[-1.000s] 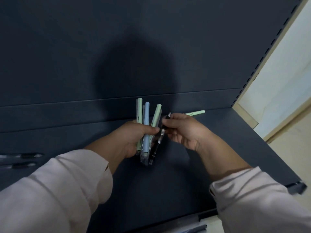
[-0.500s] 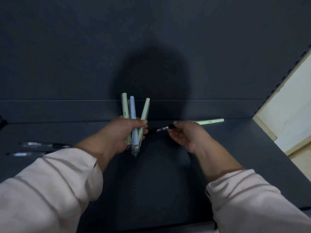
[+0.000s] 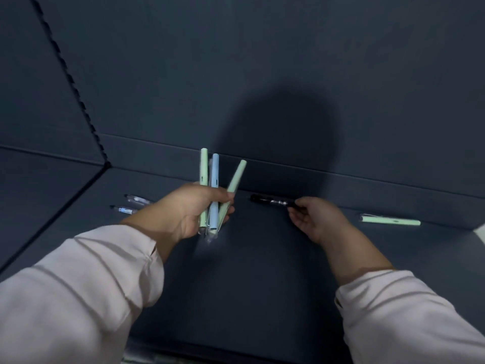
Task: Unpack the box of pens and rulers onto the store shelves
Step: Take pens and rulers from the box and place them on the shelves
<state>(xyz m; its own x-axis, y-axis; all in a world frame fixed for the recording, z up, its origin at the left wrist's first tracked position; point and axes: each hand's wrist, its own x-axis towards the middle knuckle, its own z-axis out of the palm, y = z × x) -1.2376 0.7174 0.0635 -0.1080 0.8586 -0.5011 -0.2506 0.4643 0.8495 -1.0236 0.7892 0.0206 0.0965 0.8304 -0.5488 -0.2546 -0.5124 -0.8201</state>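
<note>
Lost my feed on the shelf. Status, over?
Left hand grips pen bunch. Right hand pinches black pen low at shelf back. Green pen lies right; nothing seen blocking.

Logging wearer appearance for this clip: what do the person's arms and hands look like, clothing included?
Both arms wear loose, creased, long sleeves of pale pinkish-white fabric. The left sleeve and right sleeve each end in a plain cuff above the wrist. The left hand and right hand are bare: no gloves, and no ring, watch or bracelet shows.
</note>
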